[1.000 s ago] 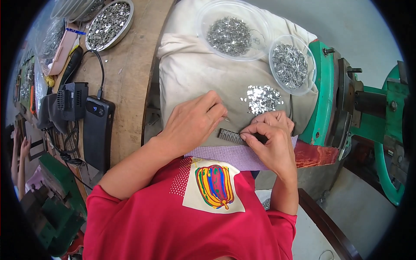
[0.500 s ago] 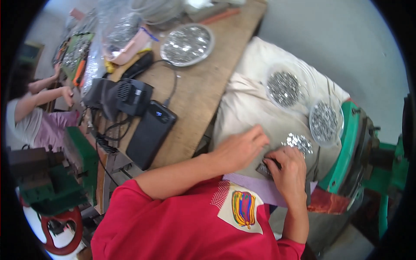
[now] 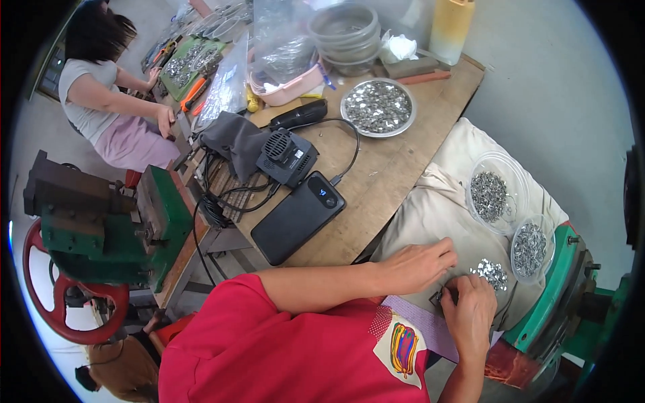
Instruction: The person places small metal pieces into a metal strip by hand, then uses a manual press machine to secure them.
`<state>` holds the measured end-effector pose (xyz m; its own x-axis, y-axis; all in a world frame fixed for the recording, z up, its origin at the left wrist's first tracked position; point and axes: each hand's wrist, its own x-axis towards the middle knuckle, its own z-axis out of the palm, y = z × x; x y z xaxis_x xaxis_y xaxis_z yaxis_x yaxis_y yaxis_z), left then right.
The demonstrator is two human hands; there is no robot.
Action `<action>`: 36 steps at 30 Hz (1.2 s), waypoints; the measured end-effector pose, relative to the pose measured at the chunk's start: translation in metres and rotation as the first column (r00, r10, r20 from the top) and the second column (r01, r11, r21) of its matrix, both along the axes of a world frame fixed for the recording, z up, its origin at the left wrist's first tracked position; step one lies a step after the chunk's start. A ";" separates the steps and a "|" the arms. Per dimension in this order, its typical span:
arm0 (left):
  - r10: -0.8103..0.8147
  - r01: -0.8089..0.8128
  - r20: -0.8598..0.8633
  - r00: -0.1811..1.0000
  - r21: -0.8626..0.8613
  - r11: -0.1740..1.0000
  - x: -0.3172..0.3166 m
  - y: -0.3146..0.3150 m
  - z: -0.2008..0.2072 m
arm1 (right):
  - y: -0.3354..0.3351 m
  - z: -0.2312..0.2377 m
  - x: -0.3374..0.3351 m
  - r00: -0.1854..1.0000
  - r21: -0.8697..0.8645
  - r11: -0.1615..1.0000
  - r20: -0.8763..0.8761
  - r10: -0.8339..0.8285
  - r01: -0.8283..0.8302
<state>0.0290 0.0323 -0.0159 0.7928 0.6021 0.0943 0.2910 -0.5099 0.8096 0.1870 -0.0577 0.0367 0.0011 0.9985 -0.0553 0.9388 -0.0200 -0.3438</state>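
Note:
My left hand [image 3: 418, 267] hovers over the beige cloth [image 3: 420, 225], thumb and fingertips pinched together; whatever may be between them is too small to make out. Just to its right, my right hand [image 3: 471, 307] is closed low over the cloth, its thumb and fingers against a small dark flat piece [image 3: 436, 295] that they partly hide. Beyond the right fingers lies a loose heap of shiny silver metal bits [image 3: 490, 273]. Two clear plastic tubs, one farther off [image 3: 489, 197] and one nearer the green machine [image 3: 529, 249], hold many small metal parts.
Left of the cloth, a wooden table [image 3: 376, 181] bears a black power bank [image 3: 299, 218], cables, a round dish of metal pieces [image 3: 378, 107] and stacked bowls [image 3: 344, 37]. Green machines stand at right [image 3: 541, 289] and left [image 3: 87, 232]. Another person [image 3: 107, 101] works at far left.
The view has swung left, so the scene sits farther right and more of the table and the other person shows. Both hands stay close together over the cloth, in much the same pose.

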 end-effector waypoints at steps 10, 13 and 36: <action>-0.008 0.010 -0.038 0.999 0.055 0.998 -0.004 0.003 0.001 | 0.010 -0.001 0.013 0.956 -0.197 0.976 -0.258 -0.143 0.093; -0.001 0.001 -0.070 0.998 -0.009 1.000 -0.007 0.006 0.007 | 0.012 -0.004 0.018 0.923 -0.173 0.983 -0.366 -0.117 0.056; 0.000 -0.001 -0.094 0.996 -0.008 1.000 -0.001 0.007 0.012 | -0.054 -0.016 0.038 0.686 -0.127 0.915 -0.625 -0.373 0.382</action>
<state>0.0278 0.0392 -0.0039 0.7978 0.6027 0.0145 0.3660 -0.5033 0.7828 0.2253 -0.1122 0.0207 0.3483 0.9218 -0.1701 0.4231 -0.3166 -0.8490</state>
